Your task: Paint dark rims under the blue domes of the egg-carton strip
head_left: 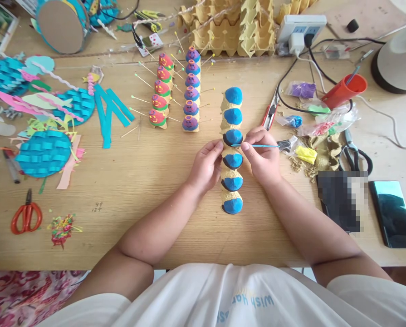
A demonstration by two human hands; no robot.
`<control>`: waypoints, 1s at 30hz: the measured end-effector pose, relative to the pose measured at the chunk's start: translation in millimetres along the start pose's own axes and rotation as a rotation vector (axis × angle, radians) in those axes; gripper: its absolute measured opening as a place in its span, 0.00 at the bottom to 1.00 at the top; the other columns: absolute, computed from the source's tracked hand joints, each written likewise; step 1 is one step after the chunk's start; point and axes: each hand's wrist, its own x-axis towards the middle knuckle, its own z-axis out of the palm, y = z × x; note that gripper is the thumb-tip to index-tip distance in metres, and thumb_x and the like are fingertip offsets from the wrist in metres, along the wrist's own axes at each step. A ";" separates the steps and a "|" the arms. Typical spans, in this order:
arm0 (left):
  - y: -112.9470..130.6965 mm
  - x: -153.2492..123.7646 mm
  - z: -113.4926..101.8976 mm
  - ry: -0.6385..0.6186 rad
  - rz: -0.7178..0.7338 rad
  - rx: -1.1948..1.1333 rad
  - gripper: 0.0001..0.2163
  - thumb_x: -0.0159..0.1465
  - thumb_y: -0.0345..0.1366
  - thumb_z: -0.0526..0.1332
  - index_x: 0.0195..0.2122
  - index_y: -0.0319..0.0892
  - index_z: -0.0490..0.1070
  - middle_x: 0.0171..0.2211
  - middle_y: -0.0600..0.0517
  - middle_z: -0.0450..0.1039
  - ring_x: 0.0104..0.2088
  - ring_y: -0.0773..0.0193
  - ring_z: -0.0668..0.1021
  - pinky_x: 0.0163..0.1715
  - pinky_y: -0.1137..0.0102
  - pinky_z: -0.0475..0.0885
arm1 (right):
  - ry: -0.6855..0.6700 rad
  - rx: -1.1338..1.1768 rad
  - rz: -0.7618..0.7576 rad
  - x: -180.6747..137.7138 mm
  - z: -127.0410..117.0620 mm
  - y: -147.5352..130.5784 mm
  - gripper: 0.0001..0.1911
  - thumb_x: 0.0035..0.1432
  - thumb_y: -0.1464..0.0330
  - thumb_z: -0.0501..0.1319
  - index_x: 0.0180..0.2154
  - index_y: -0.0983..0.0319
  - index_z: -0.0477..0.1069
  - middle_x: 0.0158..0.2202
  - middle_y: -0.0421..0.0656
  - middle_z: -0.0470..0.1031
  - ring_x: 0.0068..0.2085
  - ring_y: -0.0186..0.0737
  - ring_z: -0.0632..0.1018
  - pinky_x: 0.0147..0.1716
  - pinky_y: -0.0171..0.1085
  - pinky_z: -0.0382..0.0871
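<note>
A strip of egg-carton cups with blue clay tops (233,116) lies lengthwise on the wooden table (155,181), running away from me. My left hand (206,165) is curled against the strip's left side, fingertips on the cup near the middle. My right hand (264,156) pinches a thin blue stick tool (257,146), its tip touching the blue clay of the third cup from the far end. Dark edging shows under the blue on the middle cups.
Two finished carton rows stand behind: a red-green one (160,93) and a purple one (191,91), both stuck with pins. Red scissors (26,217) lie left, clay bags (303,89), a red cup (344,90), black scissors (354,156) and a phone (393,213) right.
</note>
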 end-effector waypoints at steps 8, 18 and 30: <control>3.1 3.4 -7.5 -0.064 -0.149 0.013 0.20 0.60 0.56 0.78 0.33 0.47 0.76 0.27 0.54 0.75 0.25 0.66 0.76 0.27 0.69 0.71 | 0.019 -0.065 -0.009 1.0 0.0 1.0 0.24 0.64 0.45 0.72 0.32 0.56 0.71 0.34 0.38 0.69 0.37 0.39 0.72 0.44 0.45 0.71; 1.8 1.8 -5.6 -0.041 -0.069 0.050 0.18 0.63 0.57 0.76 0.36 0.48 0.79 0.31 0.51 0.82 0.30 0.62 0.82 0.31 0.68 0.77 | 0.021 -0.105 -0.067 1.1 0.4 -6.7 0.23 0.65 0.46 0.71 0.30 0.55 0.72 0.32 0.39 0.69 0.37 0.41 0.73 0.45 0.47 0.71; 0.0 1.7 -5.0 -0.018 -0.113 -0.020 0.13 0.63 0.50 0.77 0.36 0.48 0.82 0.36 0.49 0.86 0.37 0.55 0.86 0.36 0.65 0.81 | 0.061 -0.153 -0.194 1.2 1.0 -3.3 0.20 0.67 0.51 0.72 0.31 0.55 0.73 0.32 0.39 0.69 0.37 0.42 0.74 0.43 0.48 0.71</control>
